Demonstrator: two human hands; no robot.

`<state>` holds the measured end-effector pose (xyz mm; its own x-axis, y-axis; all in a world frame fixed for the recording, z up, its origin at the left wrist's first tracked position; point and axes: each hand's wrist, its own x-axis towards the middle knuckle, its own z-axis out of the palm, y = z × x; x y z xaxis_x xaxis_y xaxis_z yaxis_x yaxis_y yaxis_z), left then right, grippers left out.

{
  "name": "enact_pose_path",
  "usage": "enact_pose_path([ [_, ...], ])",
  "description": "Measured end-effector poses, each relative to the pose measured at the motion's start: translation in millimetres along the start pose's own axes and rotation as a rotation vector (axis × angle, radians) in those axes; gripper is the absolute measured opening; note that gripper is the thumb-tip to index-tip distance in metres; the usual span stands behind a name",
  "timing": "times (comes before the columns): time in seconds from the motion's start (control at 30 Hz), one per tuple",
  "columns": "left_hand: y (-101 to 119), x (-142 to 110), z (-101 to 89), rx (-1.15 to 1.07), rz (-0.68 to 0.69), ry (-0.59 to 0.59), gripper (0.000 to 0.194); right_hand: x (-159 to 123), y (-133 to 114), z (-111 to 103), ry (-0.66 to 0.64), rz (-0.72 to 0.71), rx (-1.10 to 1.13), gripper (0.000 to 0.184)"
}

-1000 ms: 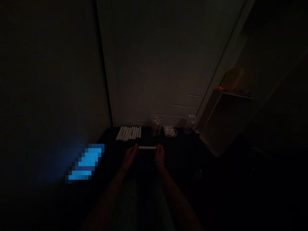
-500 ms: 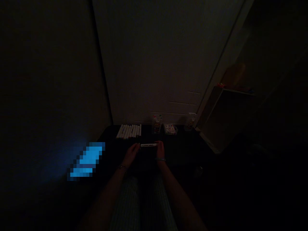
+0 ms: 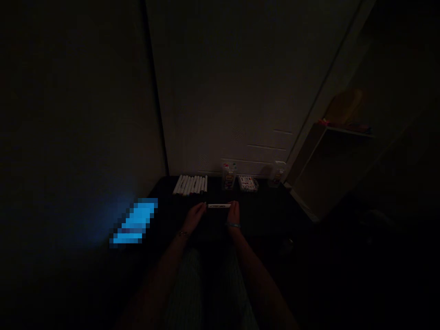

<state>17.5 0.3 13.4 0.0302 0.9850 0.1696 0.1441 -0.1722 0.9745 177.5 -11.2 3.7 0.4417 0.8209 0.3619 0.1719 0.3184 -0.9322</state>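
While left hand [image 3: 196, 216] and right hand [image 3: 234, 213] clamp grip on slim white marker [image 3: 219, 206], row of white cylindrical markers [image 3: 190, 184] lies laid out far left; held one not in it.

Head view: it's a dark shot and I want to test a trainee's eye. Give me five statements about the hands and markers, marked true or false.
1. The right hand holds a white marker. True.
2. The left hand rests on the row of markers. False: it is at the held marker's left end, nearer the wearer than the row.
3. The upright clear case stands between that row and the flat case. True.
4. The row's markers stand on end. False: they lie side by side.
5. A band is on the right wrist. True.
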Motion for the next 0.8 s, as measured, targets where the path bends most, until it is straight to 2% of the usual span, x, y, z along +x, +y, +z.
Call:
enact_pose_path([
  [0.27, -3, -1, -3.1, -0.074, -0.035, -0.086, 0.044, -1, -1, -1, -0.024, -0.012, 0.026, 0.029],
  [0.47, 1, -3, -2.1, 0.012, -0.006, 0.004, 0.046, 2, -3, -2, -0.046, 0.035, 0.074, 0.032],
  [0.7, 11, -10, 1.9, 0.117, 0.02, -0.003, 0.049, 1, -3, 0, 0.086, 0.045, 0.033, 0.03],
  [0.8, 15, -10, 0.9, 0.105, 0.05, 0.002, 0.046, 1, -2, 1, 0.066, 0.053, 0.091, 0.034],
])
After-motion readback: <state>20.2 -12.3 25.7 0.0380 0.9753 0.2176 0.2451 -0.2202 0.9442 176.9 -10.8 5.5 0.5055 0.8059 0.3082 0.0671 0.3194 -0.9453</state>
